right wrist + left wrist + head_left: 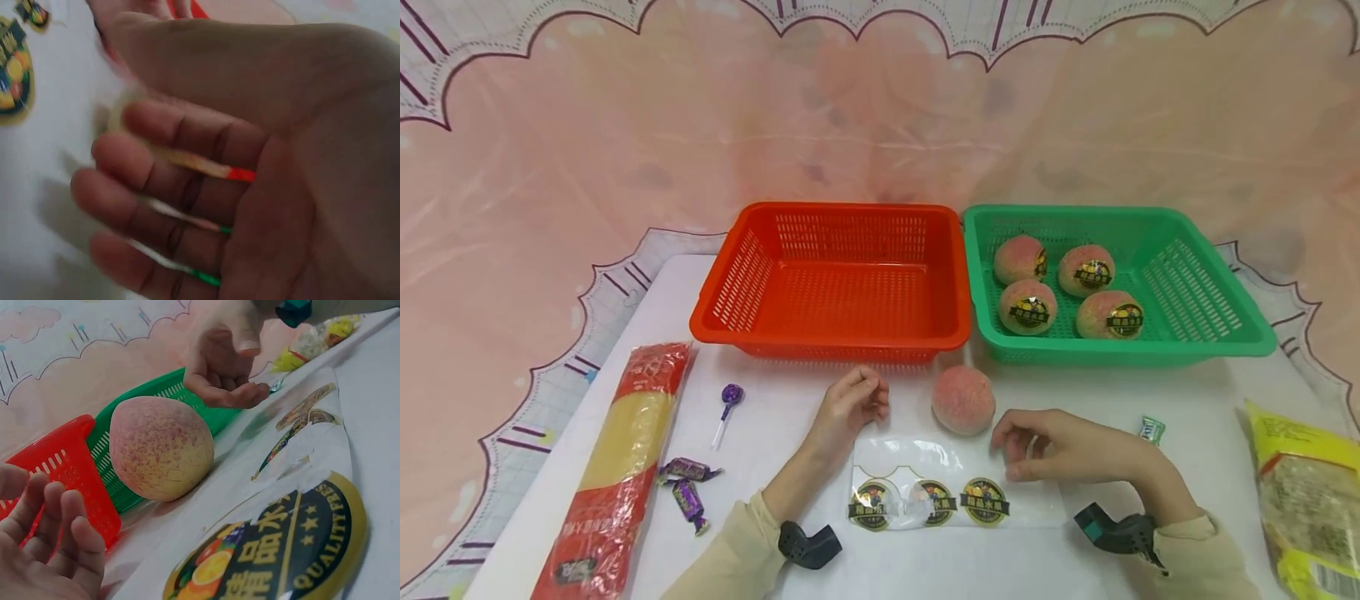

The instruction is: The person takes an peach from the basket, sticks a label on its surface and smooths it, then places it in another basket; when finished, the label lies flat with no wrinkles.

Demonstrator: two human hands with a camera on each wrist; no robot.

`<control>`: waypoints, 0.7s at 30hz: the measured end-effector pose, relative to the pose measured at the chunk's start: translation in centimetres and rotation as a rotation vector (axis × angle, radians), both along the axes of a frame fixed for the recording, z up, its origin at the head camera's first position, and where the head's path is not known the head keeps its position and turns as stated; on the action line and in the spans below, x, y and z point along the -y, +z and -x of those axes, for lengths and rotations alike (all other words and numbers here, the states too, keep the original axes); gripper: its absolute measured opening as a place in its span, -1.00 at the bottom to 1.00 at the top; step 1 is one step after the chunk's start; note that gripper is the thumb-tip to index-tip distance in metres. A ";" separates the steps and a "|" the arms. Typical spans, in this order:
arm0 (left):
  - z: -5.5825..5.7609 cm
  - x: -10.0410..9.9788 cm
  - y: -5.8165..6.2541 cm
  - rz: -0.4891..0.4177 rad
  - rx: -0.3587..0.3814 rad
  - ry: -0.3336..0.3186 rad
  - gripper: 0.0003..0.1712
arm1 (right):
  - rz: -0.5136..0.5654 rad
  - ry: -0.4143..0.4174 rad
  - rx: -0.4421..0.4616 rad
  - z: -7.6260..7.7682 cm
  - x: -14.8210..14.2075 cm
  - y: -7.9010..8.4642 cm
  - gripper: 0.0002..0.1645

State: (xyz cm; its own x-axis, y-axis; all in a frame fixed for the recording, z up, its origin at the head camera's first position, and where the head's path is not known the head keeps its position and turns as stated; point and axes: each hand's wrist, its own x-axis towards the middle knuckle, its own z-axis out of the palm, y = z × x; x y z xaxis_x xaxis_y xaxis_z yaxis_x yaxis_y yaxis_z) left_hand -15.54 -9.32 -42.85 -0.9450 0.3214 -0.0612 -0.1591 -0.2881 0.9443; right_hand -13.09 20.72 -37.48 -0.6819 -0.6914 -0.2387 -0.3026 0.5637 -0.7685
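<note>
A pink peach (964, 400) with no label on its visible side sits on the white table between the two hands. My left hand (853, 402) is to the left of it, fingers loosely curled and holding nothing. On the peach's right my right hand (1051, 442) hovers by the corner of a clear sticker sheet (1037, 504), its fingers bent and apart, the palm (220, 359) bare in the left wrist view. Three round black-and-gold stickers (985, 502) show along the sheet's lower part. In the right wrist view the right fingers (112, 200) are spread, with nothing between them.
Behind the hands stand a red basket (831, 342) and a green basket (1127, 348) holding several stickered peaches (1028, 307). At left lie a noodle packet (625, 450), a lollipop (732, 395) and purple candies (688, 500). A green candy (1152, 430) and yellow bag (1307, 500) lie right.
</note>
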 end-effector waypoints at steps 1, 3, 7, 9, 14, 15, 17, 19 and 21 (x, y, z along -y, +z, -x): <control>0.0 -0.1 0.0 0.046 -0.018 -0.015 -0.78 | -0.021 0.028 0.010 -0.3 0.4 0.2 -0.62; -0.2 -0.3 0.6 0.191 -0.097 -0.050 -0.78 | -0.079 0.048 0.002 -0.9 1.3 0.3 -0.59; -0.4 -0.3 1.1 0.567 -0.382 -0.110 -0.85 | -0.211 0.046 -0.049 -1.7 2.7 0.1 -0.52; -0.4 -0.2 1.0 0.759 -0.526 -0.152 -0.87 | -0.253 0.044 -0.069 -1.9 3.1 0.0 -0.51; -0.5 0.1 0.1 0.978 -0.750 -0.310 -0.69 | -0.270 0.048 -0.082 -2.0 3.9 -0.2 -0.54; -0.5 0.1 0.1 0.994 -0.772 -0.323 -0.67 | -0.267 0.052 -0.081 -2.0 4.0 -0.2 -0.56; -0.5 0.0 0.2 1.015 -0.791 -0.337 -0.65 | -0.256 0.070 -0.076 -2.0 4.0 -0.3 -0.62; -0.5 -0.1 0.2 1.026 -0.792 -0.339 -0.64 | -0.234 0.099 -0.067 -1.9 3.9 -0.4 -0.70; -0.5 -0.2 0.2 1.028 -0.790 -0.350 -0.64 | -0.194 0.126 -0.061 -1.7 3.6 -0.4 -0.77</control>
State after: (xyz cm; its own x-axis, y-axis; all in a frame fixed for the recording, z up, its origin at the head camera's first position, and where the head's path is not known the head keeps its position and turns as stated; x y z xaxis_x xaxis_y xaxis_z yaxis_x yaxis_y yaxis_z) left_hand -15.01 -9.14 -42.65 -0.7168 0.6900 0.1005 0.6065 0.5458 0.5782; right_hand -11.35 17.11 -37.90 -0.6108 -0.7169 -0.3362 -0.4226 0.6543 -0.6272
